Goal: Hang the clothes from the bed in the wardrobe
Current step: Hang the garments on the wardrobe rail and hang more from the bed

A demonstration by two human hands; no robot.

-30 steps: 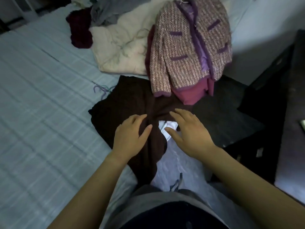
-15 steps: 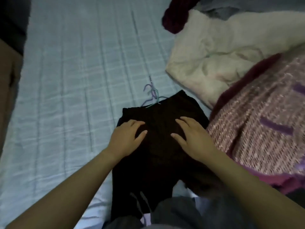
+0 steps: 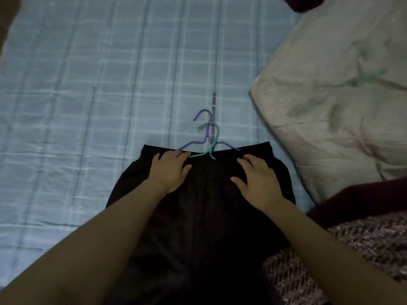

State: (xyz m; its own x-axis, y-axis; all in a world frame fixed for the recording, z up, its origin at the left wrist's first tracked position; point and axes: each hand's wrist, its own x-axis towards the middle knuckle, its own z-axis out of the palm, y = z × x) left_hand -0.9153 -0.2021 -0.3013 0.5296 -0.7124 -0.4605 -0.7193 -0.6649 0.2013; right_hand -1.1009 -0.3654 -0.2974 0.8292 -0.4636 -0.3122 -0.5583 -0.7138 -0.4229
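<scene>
A black garment (image 3: pixel 204 212) lies flat on the pale blue checked bed sheet (image 3: pixel 88 89), its waistband end pointing away from me. Both palms press down on it near that edge: my left hand (image 3: pixel 170 170) on the left side, my right hand (image 3: pixel 256 181) on the right, fingers spread. A purple hanger (image 3: pixel 206 130) and a teal hanger (image 3: pixel 212 142) lie crossed on the sheet just beyond the waistband, their lower parts tucked at the garment's edge. My left fingertips are close to the teal hanger's arm.
A cream quilted blanket (image 3: pixel 334 102) fills the right side of the bed. A pink-and-purple tweed jacket (image 3: pixel 352 256) lies at lower right over a maroon garment (image 3: pixel 361 201). More dark red cloth (image 3: pixel 299 3) shows at the top edge.
The view has moved in closer over the black garment. Both hands slid up it toward the waistband and hangers, and the garment now lies flatter and straighter.
</scene>
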